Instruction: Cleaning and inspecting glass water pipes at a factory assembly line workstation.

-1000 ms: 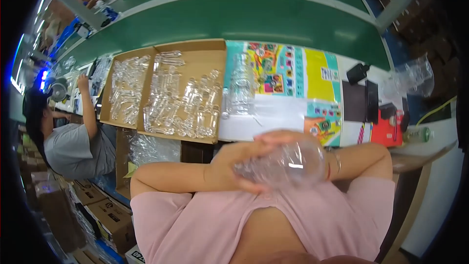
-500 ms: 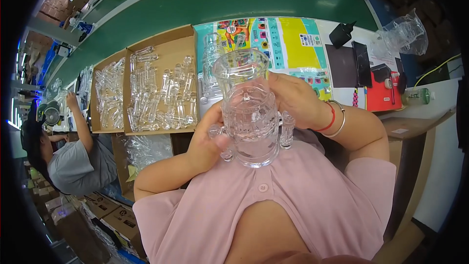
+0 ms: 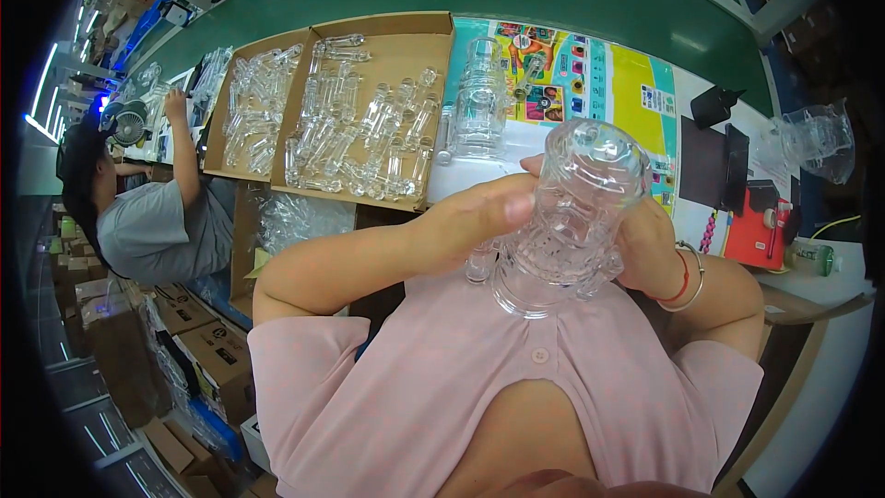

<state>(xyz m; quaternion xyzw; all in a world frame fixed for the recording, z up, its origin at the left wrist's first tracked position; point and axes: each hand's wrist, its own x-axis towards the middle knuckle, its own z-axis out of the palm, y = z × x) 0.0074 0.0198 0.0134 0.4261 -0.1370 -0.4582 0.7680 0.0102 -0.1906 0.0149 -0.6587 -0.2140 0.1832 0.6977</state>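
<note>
Both hands were on it: the left hand (image 3: 489, 212) had its fingers wrapped around one flank of a clear, ribbed vessel (image 3: 590, 194), thumb pressed against the near side. Across from it, the right hand (image 3: 647, 238) closed in on the opposite flank; its fingertips ran behind the see-through wall, so exactly how they gripped could not be told. A red cord (image 3: 680, 278) and a silvery bangle (image 3: 698, 281) circled that wrist. The vessel itself was up in front of the chest, tilted, one end near the pink shirt (image 3: 442, 350), the other leaning away and to the right. A stubby clear knob jutted out low on its left side.

Beyond the hands, a second clear vessel (image 3: 480, 101) lay on a bright printed sheet (image 3: 636, 74). Just left of it, two cardboard trays (image 3: 419, 41) sat side by side, loaded with short clear pieces (image 3: 336, 129). Over on the right of the counter (image 3: 758, 122) came a black bottle (image 3: 713, 108), a red flat item (image 3: 754, 238) and clear wrapped ware (image 3: 816, 140). Far left, a co-worker in grey (image 3: 152, 231) sat near a small fan (image 3: 129, 126), one arm stretched forward.
</note>
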